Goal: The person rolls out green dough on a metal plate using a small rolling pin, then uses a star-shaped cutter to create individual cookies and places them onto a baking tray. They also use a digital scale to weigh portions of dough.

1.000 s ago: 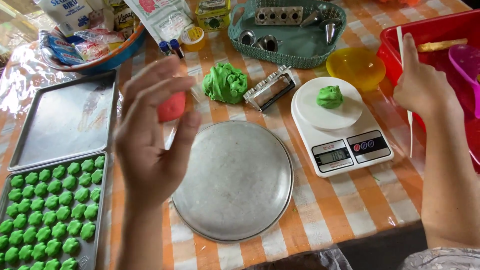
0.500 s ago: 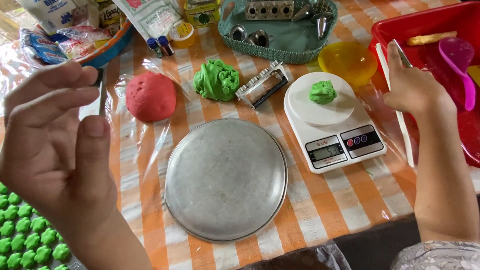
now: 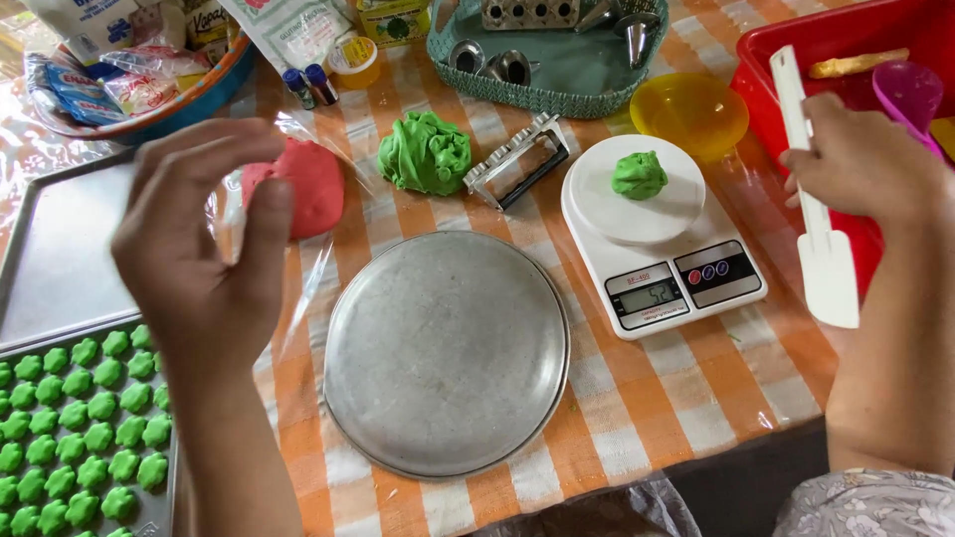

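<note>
One camera on the person's head looks down, close, at the table (image 3: pixel 637 418) with hands near.

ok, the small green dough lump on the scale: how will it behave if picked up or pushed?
The green dough lump looks soft and crumpled, so it would likely dent rather than stay stiff. Its irregular shape probably won't roll. On the smooth scale plate it may slide or stick.

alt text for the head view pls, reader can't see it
Left hand is raised over a clear plastic sheet near red dough; right hand holds a white spatula by a red tub. Between them: round metal pan, scale with green dough.
</note>
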